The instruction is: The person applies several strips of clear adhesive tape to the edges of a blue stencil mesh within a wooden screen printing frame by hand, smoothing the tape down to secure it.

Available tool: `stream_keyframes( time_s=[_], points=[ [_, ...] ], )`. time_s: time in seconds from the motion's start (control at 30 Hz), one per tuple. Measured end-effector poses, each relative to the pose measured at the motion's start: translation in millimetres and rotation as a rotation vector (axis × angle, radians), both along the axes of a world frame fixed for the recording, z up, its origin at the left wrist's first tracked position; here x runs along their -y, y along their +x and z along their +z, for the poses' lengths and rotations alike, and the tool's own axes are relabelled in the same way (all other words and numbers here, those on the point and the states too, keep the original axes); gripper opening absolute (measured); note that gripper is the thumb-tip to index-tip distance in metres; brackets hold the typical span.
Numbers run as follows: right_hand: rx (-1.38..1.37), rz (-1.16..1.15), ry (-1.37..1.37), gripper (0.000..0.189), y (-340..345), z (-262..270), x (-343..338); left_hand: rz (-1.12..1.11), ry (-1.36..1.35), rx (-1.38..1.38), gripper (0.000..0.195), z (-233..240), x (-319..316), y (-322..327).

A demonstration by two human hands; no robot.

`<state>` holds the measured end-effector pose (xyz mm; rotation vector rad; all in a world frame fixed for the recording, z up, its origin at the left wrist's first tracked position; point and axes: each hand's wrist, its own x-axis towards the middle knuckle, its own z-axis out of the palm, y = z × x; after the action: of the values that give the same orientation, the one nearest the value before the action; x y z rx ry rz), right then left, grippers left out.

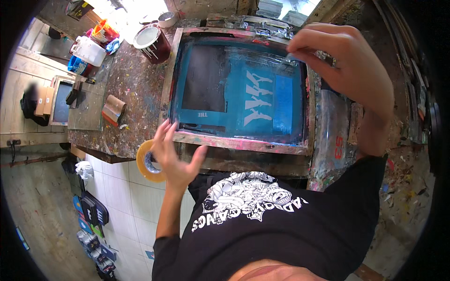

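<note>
A wooden-framed printing screen (240, 142) with teal mesh lies before me on the workbench. Pale lettering and dark rectangular areas show on it. My right hand (327, 52) is over its far right corner. Thumb and fingers are pinched together on what looks like a clear strip of tape (290, 58). My left hand (175, 154) is by the near left corner, with its visible fingers and thumb spread. A roll of yellowish packing tape (142, 163) sits at the outer side of that hand, partly behind it; whether the hidden fingers hold it, I cannot tell.
Left of the screen stand a paint can (153, 44) with white drips and a white plastic jug (88, 51). A smaller tape roll (167, 19) is behind the can. A folded brown piece (114, 107) lies on the paint-spattered bench (135, 87). Clear sheeting (328, 126) is at right.
</note>
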<state>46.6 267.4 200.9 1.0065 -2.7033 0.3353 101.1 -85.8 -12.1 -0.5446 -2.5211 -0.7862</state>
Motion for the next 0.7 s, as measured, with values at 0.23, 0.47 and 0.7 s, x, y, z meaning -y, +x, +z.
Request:
stream_keyframes(
  time_s=[0.23, 0.47, 0.7],
  points=[
    [0.059, -0.022, -0.106, 0.014, -20, -1, 7, -0.497, 0.630, 0.582, 0.071, 47, -162, -87],
    [0.356, -0.489, -0.737, 0.019, -13, -108, -98, -0.738, 0.592, 1.227, 0.033, 1, -146, -134],
    [0.561, -0.687, -1.371, 0.018, -21, -203, -132, -0.521, 0.389, 1.083, 0.022, -9, -126, -217]
  ],
)
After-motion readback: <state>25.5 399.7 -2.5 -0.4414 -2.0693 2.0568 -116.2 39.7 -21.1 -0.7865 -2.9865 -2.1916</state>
